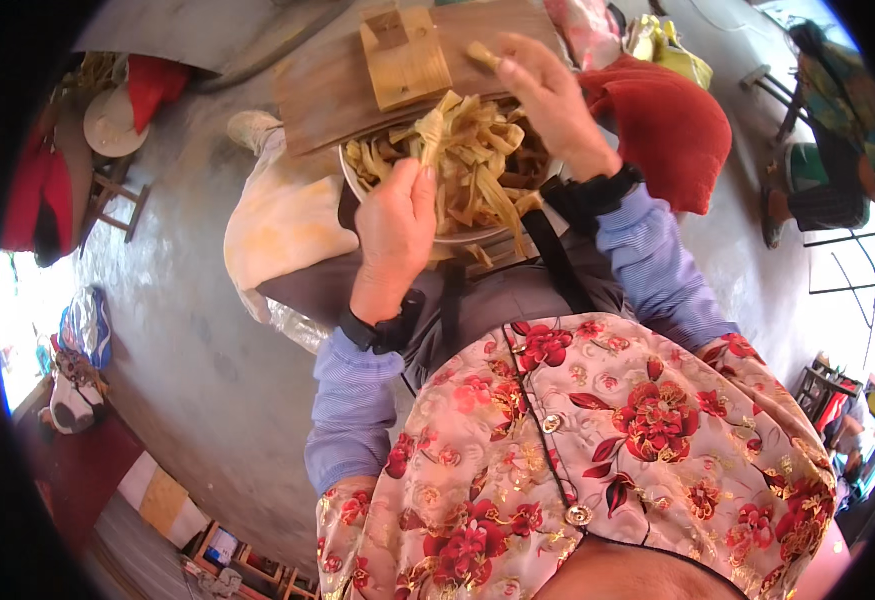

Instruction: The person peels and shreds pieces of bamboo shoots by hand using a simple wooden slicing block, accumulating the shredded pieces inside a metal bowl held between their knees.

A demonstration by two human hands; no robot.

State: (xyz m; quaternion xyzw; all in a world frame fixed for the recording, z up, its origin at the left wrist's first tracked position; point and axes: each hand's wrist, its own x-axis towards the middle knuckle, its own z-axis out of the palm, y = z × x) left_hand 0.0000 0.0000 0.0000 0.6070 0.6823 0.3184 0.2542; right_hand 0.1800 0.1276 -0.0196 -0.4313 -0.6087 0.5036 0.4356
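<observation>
One bowl (357, 180) of tan strips (477, 160) (uncountable); left hand (394, 230) pinching one strip, right hand (547, 95) gripping one stick (481, 54).

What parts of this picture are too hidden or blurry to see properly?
- Head view: most of the bowl is covered by the pile of pale strips and the left hand.
- What the right hand pinches is mostly hidden by its fingers.
- The wooden board runs off the top edge.
- The seated person at far right is bent and blurred by the lens rim.
</observation>
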